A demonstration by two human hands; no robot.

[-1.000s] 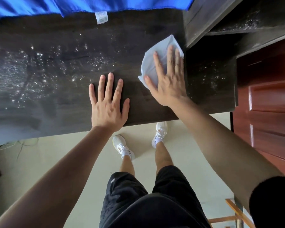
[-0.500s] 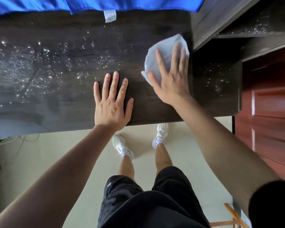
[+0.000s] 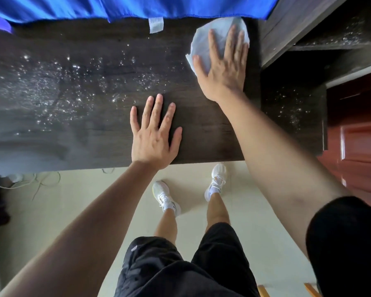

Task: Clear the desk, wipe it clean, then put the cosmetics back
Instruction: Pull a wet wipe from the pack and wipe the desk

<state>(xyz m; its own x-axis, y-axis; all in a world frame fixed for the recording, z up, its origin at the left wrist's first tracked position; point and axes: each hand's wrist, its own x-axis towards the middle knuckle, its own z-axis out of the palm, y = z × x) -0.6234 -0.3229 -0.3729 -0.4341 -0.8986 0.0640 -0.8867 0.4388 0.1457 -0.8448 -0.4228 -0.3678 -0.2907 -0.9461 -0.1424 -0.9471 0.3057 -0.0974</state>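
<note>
The dark wooden desk (image 3: 84,129) carries a scatter of white specks across its left and middle. My right hand (image 3: 222,67) lies flat, fingers spread, pressing a pale blue-white wipe (image 3: 201,43) onto the desk's far right corner, beside the shelf unit. My left hand (image 3: 153,136) rests flat and open on the desk near its front edge, holding nothing. No cosmetics are in view.
A blue cloth (image 3: 116,7) with a white label hangs over the desk's back edge. A dark shelf unit (image 3: 298,28) with specks stands at the right, a red-brown door (image 3: 360,146) beyond it. Cables (image 3: 30,183) lie on the floor at the left.
My right hand has pushed the wipe away from me, up to the desk's far right corner near the blue cloth. The left hand stays flat in the same spot.
</note>
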